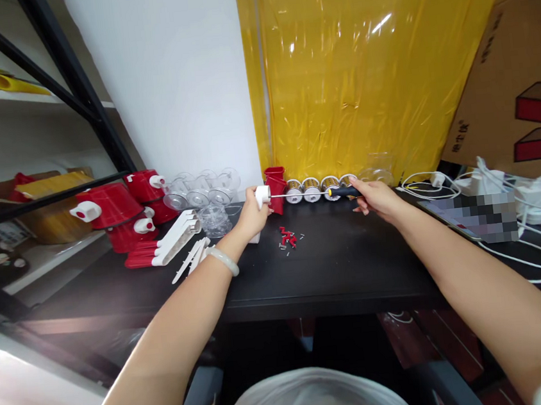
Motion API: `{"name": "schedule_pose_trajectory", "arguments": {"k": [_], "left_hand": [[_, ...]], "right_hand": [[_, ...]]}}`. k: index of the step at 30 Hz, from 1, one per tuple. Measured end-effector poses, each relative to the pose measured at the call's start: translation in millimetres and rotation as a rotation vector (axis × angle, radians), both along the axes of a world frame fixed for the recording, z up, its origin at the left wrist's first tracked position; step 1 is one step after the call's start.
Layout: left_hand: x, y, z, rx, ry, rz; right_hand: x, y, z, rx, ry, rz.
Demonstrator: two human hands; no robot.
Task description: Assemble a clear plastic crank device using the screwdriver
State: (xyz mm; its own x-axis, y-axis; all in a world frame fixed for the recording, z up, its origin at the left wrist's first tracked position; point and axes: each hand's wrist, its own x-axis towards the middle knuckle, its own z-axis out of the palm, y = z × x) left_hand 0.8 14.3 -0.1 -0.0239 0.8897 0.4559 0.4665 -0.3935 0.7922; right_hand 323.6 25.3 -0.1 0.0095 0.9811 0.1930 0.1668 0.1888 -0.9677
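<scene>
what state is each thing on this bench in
left hand, closed around the white part
right hand, gripping the screwdriver by its handle
screwdriver, held level, tip at the white part
small red pieces and screws, loose on the table
metal spools, lined up in a row
white cables, tangled on the table

small white knob [262,194] raised; black-and-yellow screwdriver [339,191] level, tip against the knob.

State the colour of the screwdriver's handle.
The screwdriver handle is black with a yellow collar; head view.
</scene>
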Motion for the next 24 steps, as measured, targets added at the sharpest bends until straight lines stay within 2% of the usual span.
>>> {"name": "schedule_pose_trajectory", "arguments": {"k": [3, 6, 10, 13, 24], "left_hand": [[-1.2, 0.4, 0.9, 0.021, 0.010, 0.035], [-2.6, 2.6, 0.4, 0.036, -0.041, 0.028], [-3.1, 4.9, -0.8, 0.038, -0.075, 0.013], [-3.1, 5.6, -1.0, 0.034, -0.082, 0.011], [-5.3, 9.2, -3.4, 0.008, -0.112, -0.001]], "right_hand": [[-4.2, -2.8, 1.6, -0.048, 0.083, 0.051], [-7.6, -7.2, 3.9, -0.059, 0.185, 0.164], [-6.8, -11.1, 5.4, 0.045, 0.292, 0.259], [-4.1, -9.8, 4.6, 0.107, 0.303, 0.270], [0.7, -2.0, 1.6, 0.144, 0.215, 0.218]]}}
